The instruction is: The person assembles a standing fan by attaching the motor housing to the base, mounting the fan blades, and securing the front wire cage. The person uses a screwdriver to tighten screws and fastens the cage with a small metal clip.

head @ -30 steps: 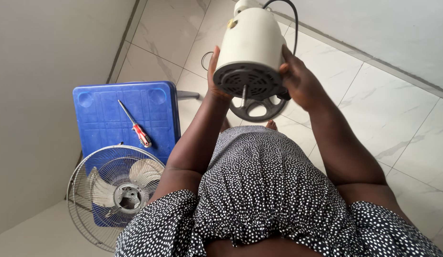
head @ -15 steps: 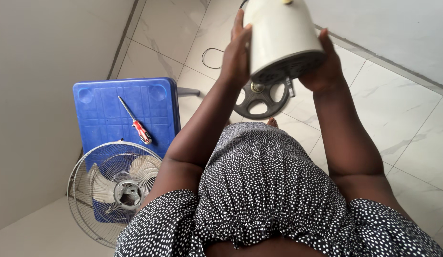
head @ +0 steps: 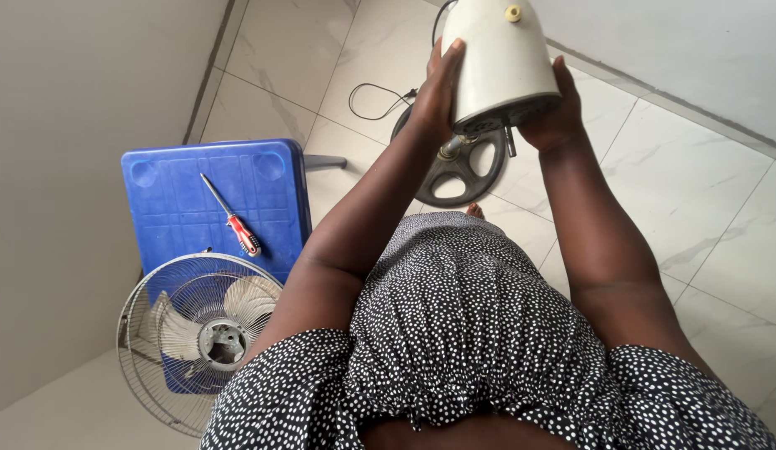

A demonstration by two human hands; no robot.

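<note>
Holding entry, head view: cream-white fan motor housing [head: 502, 58], roughly cylindrical, raised in front of the person and clasped from both sides. Left hand [head: 438, 87] lies flat against the near-left wall of the housing, fingers extended upward, palm pressed on; right hand [head: 557, 104] cups the lower right edge, fingers wrapped behind and out of sight. Both hands are partly open, spread to the curve of the body rather than closed around it. Long axis of the housing runs tilted away from the person, vented face turned down toward a dark round stand base [head: 460, 167] on the tiled floor [head: 705, 200], directly below; whether the metal post rising from the base meets the housing cannot be told. Neither hand is clearly nearer; the housing sits between them. A black cord [head: 380, 96] trails on the floor. To the left: blue plastic table [head: 280, 183] bearing a red-handled screwdriver [head: 231, 218], and a wire fan guard with blades [head: 200, 333] leaning at its near end.
</note>
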